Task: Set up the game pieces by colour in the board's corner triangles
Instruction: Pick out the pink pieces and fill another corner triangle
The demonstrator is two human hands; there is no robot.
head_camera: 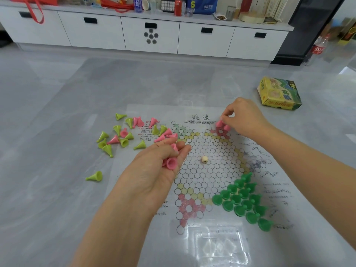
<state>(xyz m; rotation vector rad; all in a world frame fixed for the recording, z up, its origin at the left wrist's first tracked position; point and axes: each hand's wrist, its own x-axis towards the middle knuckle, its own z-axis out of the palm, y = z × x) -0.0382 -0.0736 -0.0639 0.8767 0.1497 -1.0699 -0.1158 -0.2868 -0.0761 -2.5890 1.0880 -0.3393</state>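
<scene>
My left hand (pixel 161 160) cups several pink plastic cone pieces (pixel 171 163); my right hand (pixel 243 120) pinches one onto the printed board's red corner triangle (pixel 221 132).

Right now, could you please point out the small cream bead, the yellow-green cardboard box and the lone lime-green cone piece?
small cream bead (pixel 204 159), head view, its middle.
yellow-green cardboard box (pixel 279 94), head view, top face.
lone lime-green cone piece (pixel 95 176), head view, its flared body.

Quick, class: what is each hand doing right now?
Left hand: closed, holding pink pieces.
Right hand: fingertips pinched at pink pieces on the board.
</scene>
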